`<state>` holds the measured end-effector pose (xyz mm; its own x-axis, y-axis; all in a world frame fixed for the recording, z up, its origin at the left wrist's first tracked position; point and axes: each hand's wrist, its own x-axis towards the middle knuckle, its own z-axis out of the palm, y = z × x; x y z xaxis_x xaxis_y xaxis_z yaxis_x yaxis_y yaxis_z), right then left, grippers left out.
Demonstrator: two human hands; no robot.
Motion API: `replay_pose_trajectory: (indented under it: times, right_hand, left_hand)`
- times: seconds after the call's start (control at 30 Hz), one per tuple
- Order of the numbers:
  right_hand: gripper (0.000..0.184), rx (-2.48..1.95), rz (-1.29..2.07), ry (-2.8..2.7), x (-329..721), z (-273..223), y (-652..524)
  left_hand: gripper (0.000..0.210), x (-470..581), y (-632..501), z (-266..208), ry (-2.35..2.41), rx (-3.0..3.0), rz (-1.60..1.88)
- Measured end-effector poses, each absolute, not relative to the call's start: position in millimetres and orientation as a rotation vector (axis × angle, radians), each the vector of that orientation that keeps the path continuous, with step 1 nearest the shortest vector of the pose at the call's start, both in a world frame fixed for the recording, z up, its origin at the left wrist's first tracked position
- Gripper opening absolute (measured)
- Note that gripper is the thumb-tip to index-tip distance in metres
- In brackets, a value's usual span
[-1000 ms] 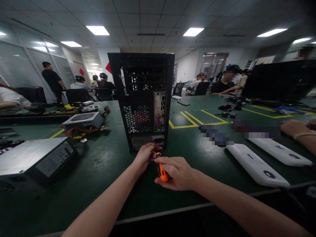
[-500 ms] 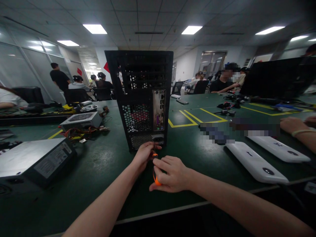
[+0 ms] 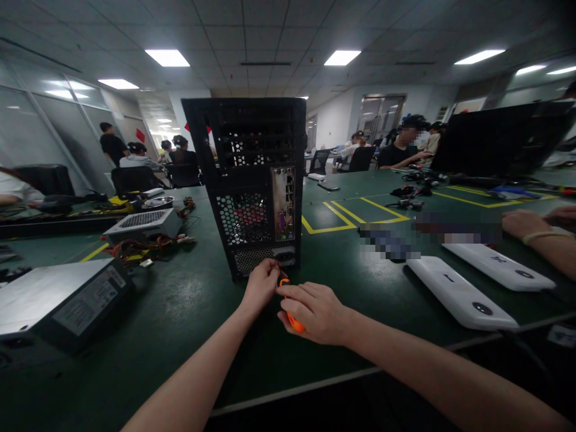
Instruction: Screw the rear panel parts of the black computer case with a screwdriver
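Room, head view: people (image 3: 400,153) are sitting under ceiling lights (image 3: 167,58), beyond a green desk (image 3: 180,300).
Computer case (image 3: 245,185): is standing upright on the desk, its back facing the camera.
Right hand (image 3: 315,313): is wrapping around an orange screwdriver (image 3: 296,323) near the case's base.
Left hand (image 3: 262,283): is reaching to the case's lower back, beside the screwdriver's front end; cannot tell whether it's gripping anything.
Left side: a metal power supply (image 3: 87,306) is lying there.

Computer case (image 3: 245,185) obstructs centre frame. Clearance: desk (image 3: 175,300) surface between it and power supply (image 3: 63,291), lower left.
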<state>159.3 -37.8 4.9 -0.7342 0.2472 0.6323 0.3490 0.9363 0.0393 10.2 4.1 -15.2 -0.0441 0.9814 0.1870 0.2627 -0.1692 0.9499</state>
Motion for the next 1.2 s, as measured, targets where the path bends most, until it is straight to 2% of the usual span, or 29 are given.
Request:
replay_pose_trajectory:
  times: [0.23, 0.5, 0.67, 0.93, 1.1, 1.2]
  right_hand:
    - [0.008, -0.337, -0.402, -2.361, 152.9, 2.1, -35.8]
    - [0.011, -0.341, -0.509, -2.405, 158.8, 1.8, -32.9]
    - [0.010, -0.322, -0.398, -2.375, 161.3, -0.2, -29.6]
    - [0.020, -0.399, -0.175, -2.296, 161.1, 0.0, -28.8]
    - [0.006, -0.393, -0.221, -2.332, 160.5, 0.3, -28.5]
    - [0.014, -0.404, -0.232, -2.345, 160.9, 4.8, -30.0]
  left_hand:
    - [0.014, 8.0, 7.1, -19.6, 1.452, 1.580, 1.254]
    - [0.016, 7.8, 6.3, -17.2, 1.499, 1.631, 1.286]
    - [0.015, 8.2, 5.1, -17.0, 1.492, 1.570, 1.305]
    - [0.016, 6.0, 10.1, -24.8, 1.396, 1.522, 1.247]
    - [0.016, 8.7, 6.9, -19.8, 1.326, 1.419, 1.240]
    - [0.013, 10.4, 4.6, -15.5, 1.310, 1.385, 1.255]
